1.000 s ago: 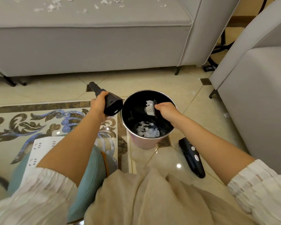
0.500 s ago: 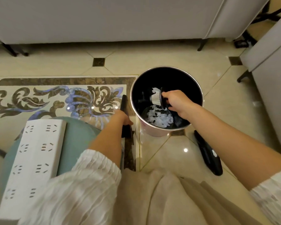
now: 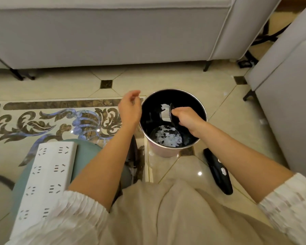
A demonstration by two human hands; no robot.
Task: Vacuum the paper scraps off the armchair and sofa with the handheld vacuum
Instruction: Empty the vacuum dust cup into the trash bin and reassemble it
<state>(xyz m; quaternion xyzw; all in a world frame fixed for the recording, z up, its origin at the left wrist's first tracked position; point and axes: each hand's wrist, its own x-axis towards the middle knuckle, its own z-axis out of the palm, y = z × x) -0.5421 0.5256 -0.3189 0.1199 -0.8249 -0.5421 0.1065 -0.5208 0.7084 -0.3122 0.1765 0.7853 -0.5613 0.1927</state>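
Found the handheld vacuum in pieces. Saw its dark body (image 3: 217, 174) lying on the tiles just right of the bin (image 3: 159, 153), touched by neither hand. Noted its pleated filter (image 3: 165, 113) held over the bin's mouth, pinched at the dark cap by the right hand (image 3: 187, 119), fingers curled round it. Saw the left hand (image 3: 130, 108) hovering beside the bin's left rim, fingers loosely bent, holding nothing.

Counted a heap of paper scraps (image 3: 166, 138) at the bottom of the bin, so judged at least one load already collected and dumped. Judged the emptying step nearly over: filter cleaning in hand, reassembly not yet done, any further vacuuming impossible until then. Spotted a few white bits on the floor (image 3: 225, 93) near the armchair (image 3: 290, 103).

Could not judge what remained on the furniture: sofa (image 3: 113, 32) shown only by its front panel and legs, seat cut off at the top edge; armchair seen only from the side. Made out a dark part (image 3: 133, 156) on the floor behind the left forearm, mostly covered, probably the dust cup but not certainly. Left aside a white power strip (image 3: 48, 174) resting on a teal stool (image 3: 85, 151).
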